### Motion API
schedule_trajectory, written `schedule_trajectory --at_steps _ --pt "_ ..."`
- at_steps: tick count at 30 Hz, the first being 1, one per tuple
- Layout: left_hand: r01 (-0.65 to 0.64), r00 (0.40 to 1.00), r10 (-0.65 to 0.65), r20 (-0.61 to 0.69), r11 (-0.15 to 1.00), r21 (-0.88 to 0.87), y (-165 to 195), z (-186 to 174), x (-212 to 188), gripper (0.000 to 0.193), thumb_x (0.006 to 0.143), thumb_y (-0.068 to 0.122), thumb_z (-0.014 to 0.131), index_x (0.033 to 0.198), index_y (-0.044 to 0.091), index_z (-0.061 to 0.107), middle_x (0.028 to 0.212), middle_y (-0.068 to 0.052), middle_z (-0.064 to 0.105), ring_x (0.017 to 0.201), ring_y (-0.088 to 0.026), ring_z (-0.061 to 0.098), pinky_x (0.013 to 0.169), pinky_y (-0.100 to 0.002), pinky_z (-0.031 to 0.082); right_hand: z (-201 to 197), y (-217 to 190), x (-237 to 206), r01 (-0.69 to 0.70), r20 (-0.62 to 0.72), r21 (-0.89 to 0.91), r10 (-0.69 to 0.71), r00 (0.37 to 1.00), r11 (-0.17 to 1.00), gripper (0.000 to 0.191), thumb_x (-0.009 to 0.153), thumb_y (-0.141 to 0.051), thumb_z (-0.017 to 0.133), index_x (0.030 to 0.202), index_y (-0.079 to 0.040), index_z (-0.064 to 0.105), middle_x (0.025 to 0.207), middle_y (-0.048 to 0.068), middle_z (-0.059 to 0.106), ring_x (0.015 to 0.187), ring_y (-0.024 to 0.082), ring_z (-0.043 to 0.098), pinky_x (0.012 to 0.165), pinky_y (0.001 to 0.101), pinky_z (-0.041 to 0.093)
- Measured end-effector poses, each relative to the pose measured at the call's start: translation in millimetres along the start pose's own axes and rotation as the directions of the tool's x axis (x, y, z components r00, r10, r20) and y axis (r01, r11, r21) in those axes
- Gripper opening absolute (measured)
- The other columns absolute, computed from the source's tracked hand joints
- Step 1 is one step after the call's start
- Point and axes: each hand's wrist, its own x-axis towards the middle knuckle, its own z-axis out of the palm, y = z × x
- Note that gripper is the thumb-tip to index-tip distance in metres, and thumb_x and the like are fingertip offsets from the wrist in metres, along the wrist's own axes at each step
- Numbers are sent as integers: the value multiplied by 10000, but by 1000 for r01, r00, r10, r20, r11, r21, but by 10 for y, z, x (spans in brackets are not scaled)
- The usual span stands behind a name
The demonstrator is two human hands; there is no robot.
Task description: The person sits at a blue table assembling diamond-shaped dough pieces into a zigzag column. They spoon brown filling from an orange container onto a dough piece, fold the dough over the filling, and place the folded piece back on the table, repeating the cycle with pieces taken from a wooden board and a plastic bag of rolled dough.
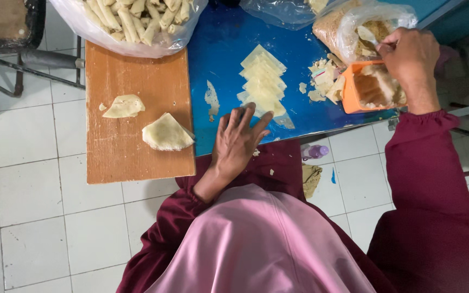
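Blue table [218, 49]: my left hand [237, 142] lies flat and splayed below the wrappers [262, 81]; right hand [408, 54] pinches filling above the orange tub [351, 89]. I'd scoop small.

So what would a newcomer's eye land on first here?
Probably the bright blue table with a fanned row of pale wrapper sheets at its middle, the left hand resting flat just below them. At the top right, the right hand reaches over an orange tub. To the left, two folded pieces lie on a wooden board.

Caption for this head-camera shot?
Left hand rests by stacked wrappers; right hand reaches into a filling bag.
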Motion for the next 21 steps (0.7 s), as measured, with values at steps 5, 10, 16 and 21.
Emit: schedule_trajectory --at_steps 5,10,16,21 --pt "10 1000 -10 23 1000 -17 6 -17 1 459 971 370 676 1411 271 591 1310 -96 533 1181 -278 524 954 -424 452 -68 33 -2 59 -157 -224 -95 983 973 54 924 -143 772 943 -183 801 885 22 759 872 251 701 757 359 536" --pt "7 1000 -7 17 1000 -28 -5 -17 -1 455 969 340 687 1409 272 595 1338 -105 531 1192 -289 522 956 -432 449 -55 6 -6 99 -232 -219 -151 961 971 133 888 -51 779 970 -152 807 942 3 768 984 240 670 861 376 499" --pt "11 1000 -12 -17 997 -82 -24 7 -13 408 939 304 706 1339 260 645 1326 -107 542 1182 -297 535 946 -441 453 8 78 4 95 -100 219 -75 992 971 126 958 -9 744 1059 -50 808 1003 112 778 907 213 719 868 359 560" --pt "92 990 -120 -75 949 -300 -102 52 30 302 1007 141 668 1306 105 637 1304 -121 575 1160 -284 583 916 -402 489 2 182 -21 -81 -15 593 111 994 801 136 1023 62 715 1119 5 794 1089 100 780 923 118 735 823 245 593"
